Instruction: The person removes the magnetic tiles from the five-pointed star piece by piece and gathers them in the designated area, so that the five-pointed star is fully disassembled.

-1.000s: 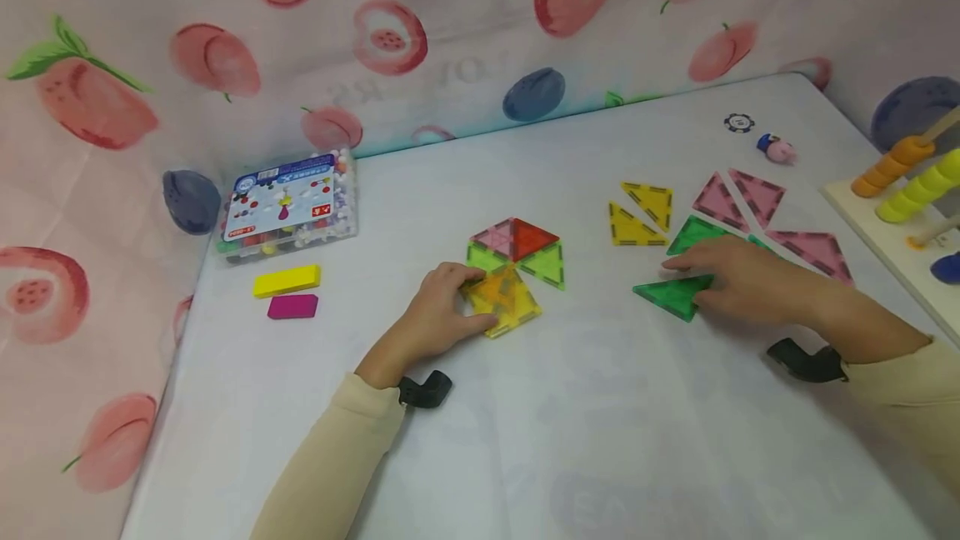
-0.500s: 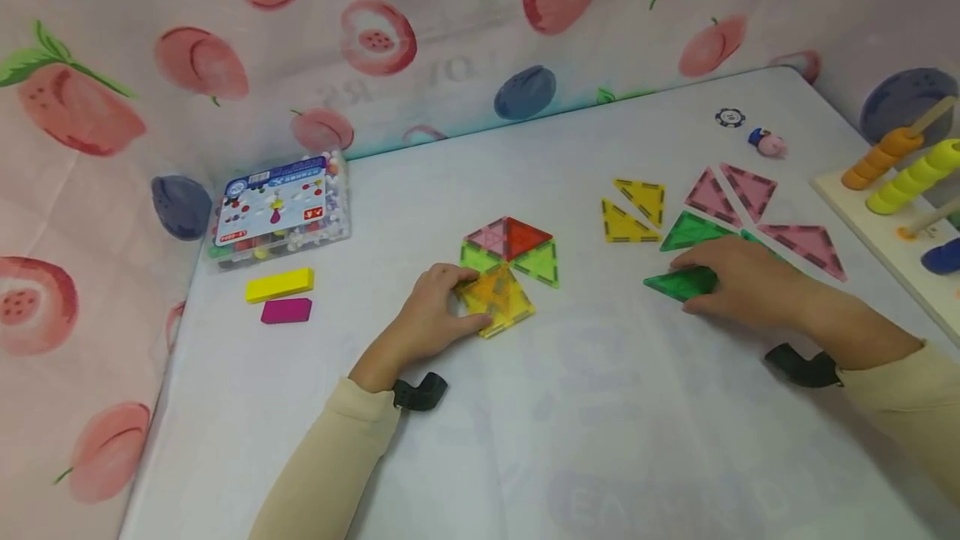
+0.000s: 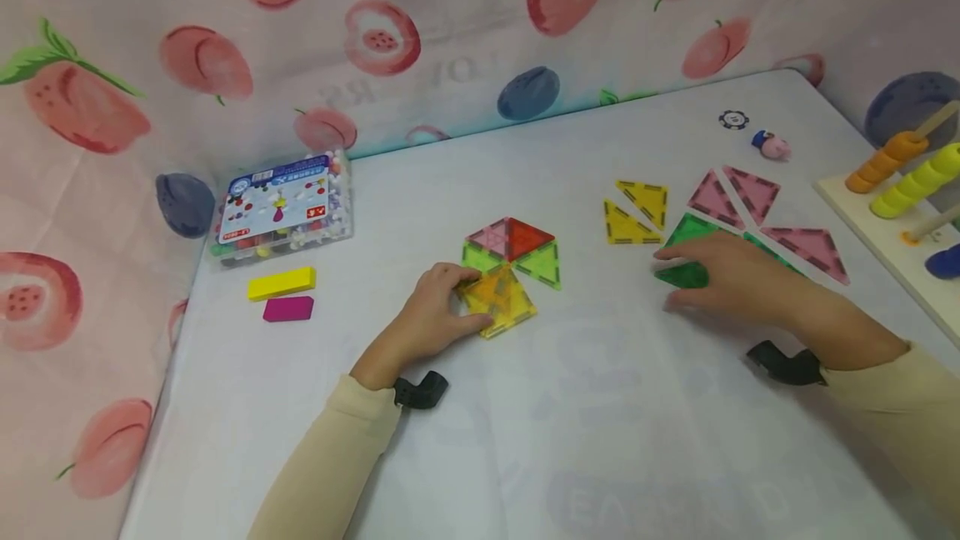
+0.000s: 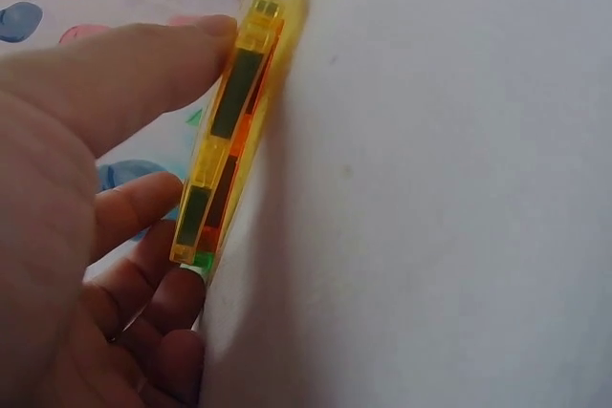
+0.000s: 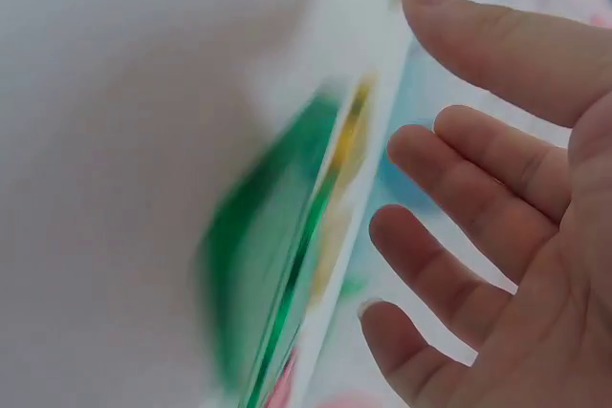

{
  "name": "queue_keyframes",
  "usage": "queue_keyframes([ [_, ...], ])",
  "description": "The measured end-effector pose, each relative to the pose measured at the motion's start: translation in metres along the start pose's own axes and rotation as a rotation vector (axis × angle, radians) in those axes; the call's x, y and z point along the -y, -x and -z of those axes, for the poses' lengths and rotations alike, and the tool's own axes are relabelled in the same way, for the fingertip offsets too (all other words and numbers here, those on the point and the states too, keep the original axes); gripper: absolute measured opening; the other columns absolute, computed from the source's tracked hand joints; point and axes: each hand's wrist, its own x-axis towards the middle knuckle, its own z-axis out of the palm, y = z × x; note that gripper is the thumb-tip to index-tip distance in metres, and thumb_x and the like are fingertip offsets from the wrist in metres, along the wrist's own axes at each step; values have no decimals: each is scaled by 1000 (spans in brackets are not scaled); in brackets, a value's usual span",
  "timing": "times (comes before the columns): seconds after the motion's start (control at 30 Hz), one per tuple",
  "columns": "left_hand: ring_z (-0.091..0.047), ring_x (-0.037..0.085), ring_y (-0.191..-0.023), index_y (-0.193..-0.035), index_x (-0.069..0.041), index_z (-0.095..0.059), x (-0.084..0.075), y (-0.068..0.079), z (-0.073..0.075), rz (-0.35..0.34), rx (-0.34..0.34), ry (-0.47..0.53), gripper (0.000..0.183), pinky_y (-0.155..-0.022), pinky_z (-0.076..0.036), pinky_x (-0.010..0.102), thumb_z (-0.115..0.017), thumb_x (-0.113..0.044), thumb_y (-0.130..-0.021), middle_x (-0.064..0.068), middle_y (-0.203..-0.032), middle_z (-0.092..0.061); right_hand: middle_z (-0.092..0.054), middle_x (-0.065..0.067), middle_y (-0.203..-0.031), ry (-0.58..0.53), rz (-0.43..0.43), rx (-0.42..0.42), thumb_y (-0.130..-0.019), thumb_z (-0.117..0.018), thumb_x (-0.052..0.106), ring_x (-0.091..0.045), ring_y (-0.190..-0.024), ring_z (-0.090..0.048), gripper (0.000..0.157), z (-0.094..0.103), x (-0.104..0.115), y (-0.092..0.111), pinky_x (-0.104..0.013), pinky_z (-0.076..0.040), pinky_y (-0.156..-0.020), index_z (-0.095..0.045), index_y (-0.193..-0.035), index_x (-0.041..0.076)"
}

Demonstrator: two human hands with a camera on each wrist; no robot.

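Note:
My left hand (image 3: 429, 315) grips a see-through yellow square magnetic tile (image 3: 516, 319) by its edges, thumb at the near side and fingers at the far side. In the left wrist view, an orange layer shows against the underside of the yellow tile (image 4: 212, 155). It overlaps a fan of triangle tiles: a red one (image 3: 529, 238), a pink one (image 3: 491, 237) and two lime ones (image 3: 542, 263). My right hand (image 3: 738, 277) hovers over a green triangle tile (image 3: 681, 274), partly hidden by it. The right wrist view shows those fingers (image 5: 440, 265) apart and loosely bent, holding nothing.
Two yellow triangles (image 3: 632, 223) and several pink triangles (image 3: 808, 248) lie around another green triangle (image 3: 690, 227). A bead abacus (image 3: 900, 190) stands at right, near a pig figurine (image 3: 772, 146) and a chip (image 3: 733, 119). At left are a bead box (image 3: 281, 207) and two blocks (image 3: 282, 282).
My right hand pinched and shifted the green triangle toward the other green tiles, then its fingers spread off it. My left hand has stayed on the yellow tile.

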Motion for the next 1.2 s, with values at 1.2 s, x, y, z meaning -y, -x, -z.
queue_keyframes([
  [1.2, -35, 13, -119, -124, -15, -51, -37, -7, 4, -190, 91, -99, 44, -97, -29, 30, -62, -30, -84, -6, -128, -45, -49, -8, -123, -107, 224, 80, -77, -69, 37, -24, -112, -43, 63, -40, 81, -51, -44, -34, -93, -47, -128, 6],
])
